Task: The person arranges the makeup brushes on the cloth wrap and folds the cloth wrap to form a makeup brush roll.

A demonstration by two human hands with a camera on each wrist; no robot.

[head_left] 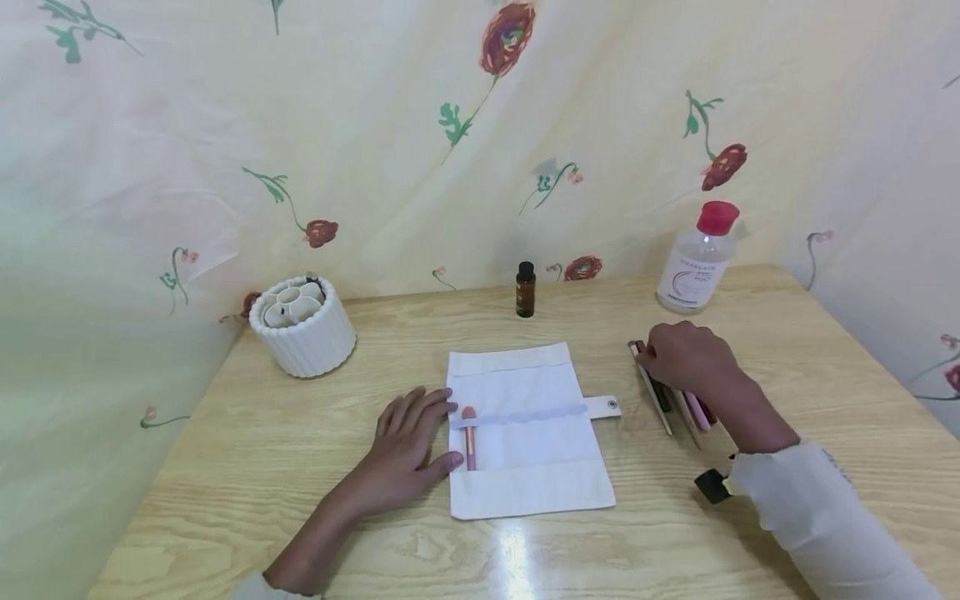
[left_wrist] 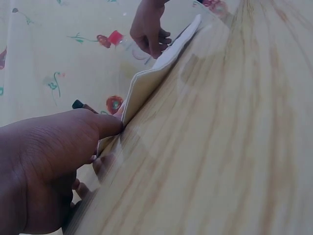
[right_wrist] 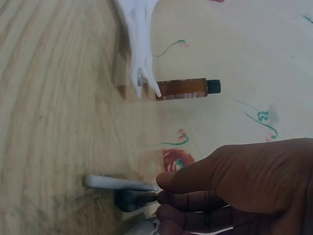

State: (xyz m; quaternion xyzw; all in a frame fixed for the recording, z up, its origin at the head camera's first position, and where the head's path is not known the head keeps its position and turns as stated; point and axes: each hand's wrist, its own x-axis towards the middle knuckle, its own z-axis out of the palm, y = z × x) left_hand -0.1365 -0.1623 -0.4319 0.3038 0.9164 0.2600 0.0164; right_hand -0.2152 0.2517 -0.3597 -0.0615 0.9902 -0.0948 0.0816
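Note:
A white fabric brush roll (head_left: pixel 525 442) lies unfolded on the table, its snap tab (head_left: pixel 603 407) sticking out to the right. One pink makeup brush (head_left: pixel 470 437) is tucked under its band at the left. My left hand (head_left: pixel 408 446) rests with spread fingers on the roll's left edge; in the left wrist view its thumb (left_wrist: pixel 105 125) touches that edge. To the right, my right hand (head_left: pixel 693 358) reaches down over several makeup brushes (head_left: pixel 656 396) and partly hides them. Seen from the right wrist, thumb and fingertips pinch the end of a dark brush (right_wrist: pixel 134 199), beside a pale handle (right_wrist: pixel 117 183).
A ribbed white holder (head_left: pixel 307 342) with inner compartments stands at the back left. Behind the roll is a small brown bottle (head_left: pixel 526 292). A clear bottle with a red cap (head_left: pixel 693 267) stands at the back right, near the flowered cloth (head_left: pixel 390 150) behind the wooden table (head_left: pixel 360 550).

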